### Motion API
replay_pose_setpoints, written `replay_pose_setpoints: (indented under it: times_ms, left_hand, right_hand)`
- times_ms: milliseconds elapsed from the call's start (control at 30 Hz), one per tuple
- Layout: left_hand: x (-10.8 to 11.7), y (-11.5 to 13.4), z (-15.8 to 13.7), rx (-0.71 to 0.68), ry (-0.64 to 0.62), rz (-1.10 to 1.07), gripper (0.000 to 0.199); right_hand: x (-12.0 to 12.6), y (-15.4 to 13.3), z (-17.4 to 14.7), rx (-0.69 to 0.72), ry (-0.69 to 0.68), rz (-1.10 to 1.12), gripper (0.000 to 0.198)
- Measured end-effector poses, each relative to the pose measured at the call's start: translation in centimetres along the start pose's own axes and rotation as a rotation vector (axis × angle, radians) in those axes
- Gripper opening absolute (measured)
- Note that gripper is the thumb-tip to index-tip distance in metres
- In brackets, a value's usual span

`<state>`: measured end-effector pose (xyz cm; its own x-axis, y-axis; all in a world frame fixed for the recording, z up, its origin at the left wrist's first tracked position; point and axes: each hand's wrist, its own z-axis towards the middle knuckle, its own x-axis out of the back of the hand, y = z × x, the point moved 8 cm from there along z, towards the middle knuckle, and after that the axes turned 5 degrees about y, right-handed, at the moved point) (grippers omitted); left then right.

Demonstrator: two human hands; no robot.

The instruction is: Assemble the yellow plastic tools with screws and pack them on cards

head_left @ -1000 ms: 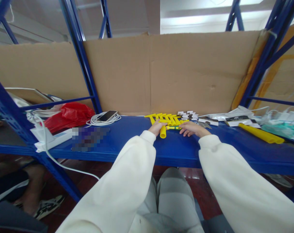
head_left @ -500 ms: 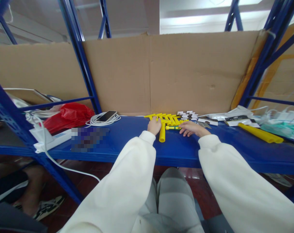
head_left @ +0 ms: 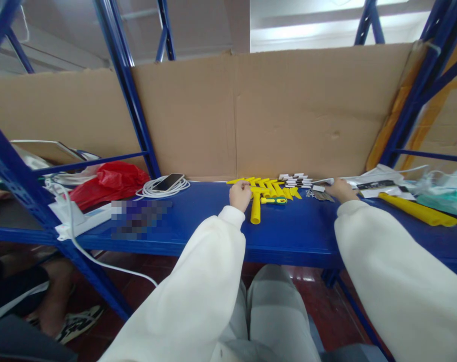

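Yellow plastic-looking pieces crowd the middle of the blue bench [head_left: 213,231]. One yellow T-shaped piece [head_left: 255,210] lies with its round end toward the person, just beside the left hand [head_left: 240,195]. That hand's fingers are bent in toward one another; whether they pinch anything (they are small in the view) I cannot tell. A tool with a yellow-and-green handle [head_left: 274,200] lies just right of the T-shaped piece, and behind both runs a row of yellow pieces [head_left: 264,187].

The right hand [head_left: 343,191] reaches out well apart from the left, back of the hand upward, near some grey flat pieces [head_left: 324,196] and a stack of black-and-white small boxes [head_left: 296,180]. Its fingers are mostly hidden, so I cannot tell whether they are spread or grip something. Farther right lie yellow tubes [head_left: 417,208]; over on the left, a phone [head_left: 169,182] rests on a coiled white cable [head_left: 147,189] near a red bag [head_left: 111,181].
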<state>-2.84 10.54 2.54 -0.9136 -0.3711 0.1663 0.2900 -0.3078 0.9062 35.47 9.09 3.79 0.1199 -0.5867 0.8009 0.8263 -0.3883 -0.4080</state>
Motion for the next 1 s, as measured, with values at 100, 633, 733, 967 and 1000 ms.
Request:
replay_pose_setpoints:
  times_ms: [100,633,733,967,1000]
  left_hand:
    - [-0.4,-0.6,0.3,0.05,-0.023,-0.053,0.026]
    - [-0.3,0.5,-1.0,0.114,-0.031,-0.114,0.024]
    - [-0.4,0.5,-1.0,0.13,-0.028,-0.138,0.022]
    - [-0.3,0.4,-1.0,0.151,-0.018,-0.154,0.023]
    - [-0.3,0.4,-1.0,0.154,-0.016,-0.156,0.023]
  right_hand:
    - [-1.2,2.7,-0.6,-0.183,-0.093,-0.03,0.05]
    - [-0.6,4.5,-1.5,-0.34,0.054,0.07,0.049]
    - [-0.2,4.7,-1.8,-0.4,0.096,0.107,0.048]
    - [2.7,3.1,-0.4,-0.377,0.38,0.695,0.042]
    - [2.9,2.4,-0.1,-0.374,0.403,0.83,0.04]
